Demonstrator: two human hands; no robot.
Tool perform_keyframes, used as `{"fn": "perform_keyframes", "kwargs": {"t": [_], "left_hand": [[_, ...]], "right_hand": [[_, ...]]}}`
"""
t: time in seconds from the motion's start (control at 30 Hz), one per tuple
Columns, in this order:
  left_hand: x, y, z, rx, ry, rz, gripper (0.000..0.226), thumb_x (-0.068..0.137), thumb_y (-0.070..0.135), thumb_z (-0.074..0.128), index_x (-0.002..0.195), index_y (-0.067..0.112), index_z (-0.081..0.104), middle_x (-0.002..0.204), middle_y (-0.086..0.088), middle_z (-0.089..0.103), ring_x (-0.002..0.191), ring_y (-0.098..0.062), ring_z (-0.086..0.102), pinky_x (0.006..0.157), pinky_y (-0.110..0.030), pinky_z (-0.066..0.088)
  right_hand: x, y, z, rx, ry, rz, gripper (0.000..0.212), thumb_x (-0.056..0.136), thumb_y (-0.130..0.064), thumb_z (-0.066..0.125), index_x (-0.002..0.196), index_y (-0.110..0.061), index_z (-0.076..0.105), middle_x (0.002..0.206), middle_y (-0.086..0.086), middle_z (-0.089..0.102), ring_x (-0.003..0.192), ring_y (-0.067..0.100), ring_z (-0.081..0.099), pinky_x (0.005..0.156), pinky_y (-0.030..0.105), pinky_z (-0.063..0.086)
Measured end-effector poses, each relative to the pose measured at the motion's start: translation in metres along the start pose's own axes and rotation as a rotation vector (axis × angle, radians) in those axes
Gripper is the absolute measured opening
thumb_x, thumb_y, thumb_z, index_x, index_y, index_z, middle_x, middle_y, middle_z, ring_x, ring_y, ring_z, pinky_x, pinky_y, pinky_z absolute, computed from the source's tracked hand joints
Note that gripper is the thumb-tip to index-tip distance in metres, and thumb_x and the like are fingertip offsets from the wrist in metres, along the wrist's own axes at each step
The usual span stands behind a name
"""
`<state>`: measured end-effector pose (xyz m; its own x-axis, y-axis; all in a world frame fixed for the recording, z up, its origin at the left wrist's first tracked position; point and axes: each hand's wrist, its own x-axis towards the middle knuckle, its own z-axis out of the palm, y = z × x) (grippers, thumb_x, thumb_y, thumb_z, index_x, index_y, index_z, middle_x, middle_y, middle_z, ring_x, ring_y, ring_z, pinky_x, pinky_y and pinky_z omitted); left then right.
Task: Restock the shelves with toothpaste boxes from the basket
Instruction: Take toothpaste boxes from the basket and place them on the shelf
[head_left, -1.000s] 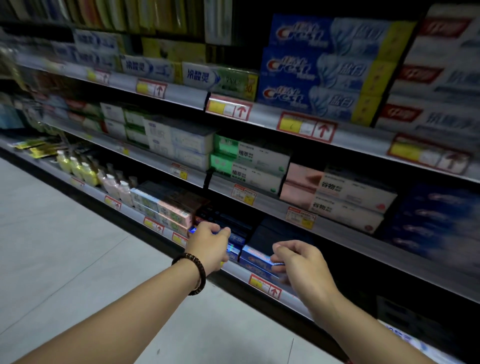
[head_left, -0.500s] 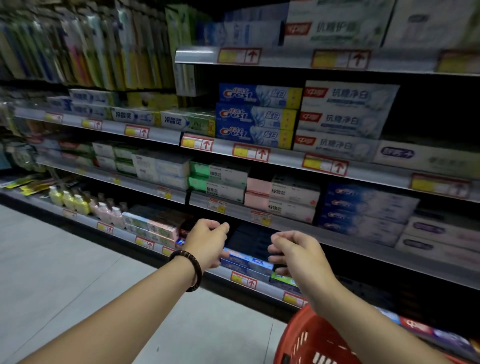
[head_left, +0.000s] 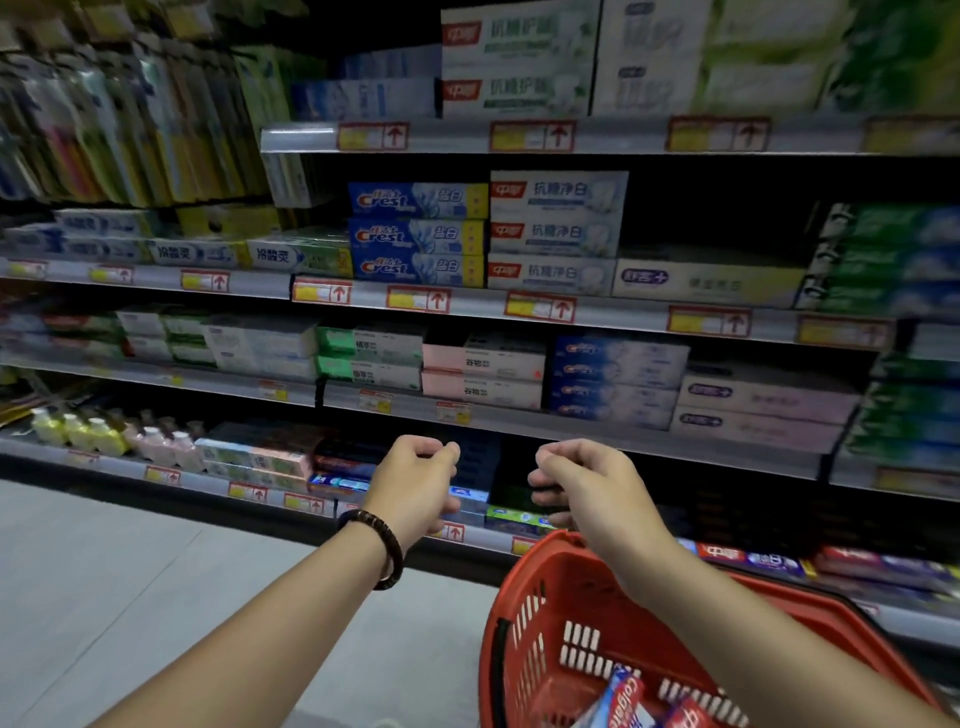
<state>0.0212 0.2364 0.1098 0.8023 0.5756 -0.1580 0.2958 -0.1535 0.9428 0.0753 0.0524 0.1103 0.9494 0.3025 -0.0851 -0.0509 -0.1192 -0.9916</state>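
red basket 1 | Crest boxes 3 | pink boxes 2 | bracelet 1

— Where does the view look from?
— From the person's head. It is one wide-angle view, facing forward and down at the toothpaste shelves.
— How near?
— Close. Both forearms enter from the bottom edge, with the left hand and right hand mid-frame. The red basket sits low right and the floor low left.
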Motion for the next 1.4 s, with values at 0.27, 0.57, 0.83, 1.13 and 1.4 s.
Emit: {"fn": "perform_keyframes", "kwargs": {"t": [0.27, 0.57, 0.83, 1.13, 1.4], "left_hand": [[-0.048, -0.001, 0.039, -0.003, -0.103, 0.013, 0.016, 0.107, 0.036, 0.054, 0.116, 0.023, 0.058, 0.109, 0.002, 0.07, 0.087, -0.028, 0.077, 0.065, -0.036, 0.055], [-0.068, -0.012, 0.087, 0.039, -0.234, 0.03, 0.015, 0.105, 0.038, 0.055, 0.111, 0.025, 0.058, 0.107, 0.0, 0.071, 0.073, -0.023, 0.074, 0.07, -0.044, 0.062], [-0.073, -0.033, 0.124, 0.037, -0.261, -0.004, 0.011, 0.105, 0.036, 0.057, 0.109, 0.026, 0.059, 0.108, 0.001, 0.071, 0.074, -0.02, 0.074, 0.061, -0.034, 0.052], [-0.084, -0.057, 0.154, 0.155, -0.296, 0.008, 0.01, 0.104, 0.033, 0.06, 0.113, 0.028, 0.06, 0.102, 0.009, 0.072, 0.069, -0.008, 0.075, 0.063, -0.031, 0.059], [-0.079, -0.075, 0.166, 0.208, -0.3, 0.021, 0.008, 0.104, 0.031, 0.061, 0.112, 0.031, 0.061, 0.093, 0.007, 0.076, 0.074, -0.009, 0.076, 0.074, -0.04, 0.065]], "right_hand": [[-0.042, 0.014, -0.051, 0.008, 0.064, -0.013, 0.009, 0.103, -0.024, 0.068, 0.104, -0.018, 0.074, 0.094, 0.004, 0.08, 0.084, 0.014, 0.076, 0.071, 0.03, 0.057], [-0.074, 0.035, -0.099, -0.005, 0.115, 0.002, 0.009, 0.103, -0.024, 0.066, 0.107, -0.019, 0.073, 0.094, 0.003, 0.081, 0.085, 0.015, 0.076, 0.074, 0.034, 0.057], [-0.083, 0.069, -0.131, 0.026, 0.177, 0.08, 0.01, 0.104, -0.028, 0.067, 0.109, -0.021, 0.072, 0.097, 0.001, 0.081, 0.092, 0.019, 0.078, 0.077, 0.035, 0.059], [-0.082, 0.103, -0.153, 0.034, 0.216, 0.147, 0.008, 0.103, -0.025, 0.066, 0.107, -0.021, 0.072, 0.094, -0.001, 0.081, 0.089, 0.017, 0.078, 0.075, 0.033, 0.058], [-0.081, 0.128, -0.168, 0.074, 0.24, 0.202, 0.01, 0.104, -0.026, 0.065, 0.109, -0.021, 0.073, 0.097, -0.001, 0.081, 0.092, 0.016, 0.078, 0.076, 0.032, 0.056]]}}
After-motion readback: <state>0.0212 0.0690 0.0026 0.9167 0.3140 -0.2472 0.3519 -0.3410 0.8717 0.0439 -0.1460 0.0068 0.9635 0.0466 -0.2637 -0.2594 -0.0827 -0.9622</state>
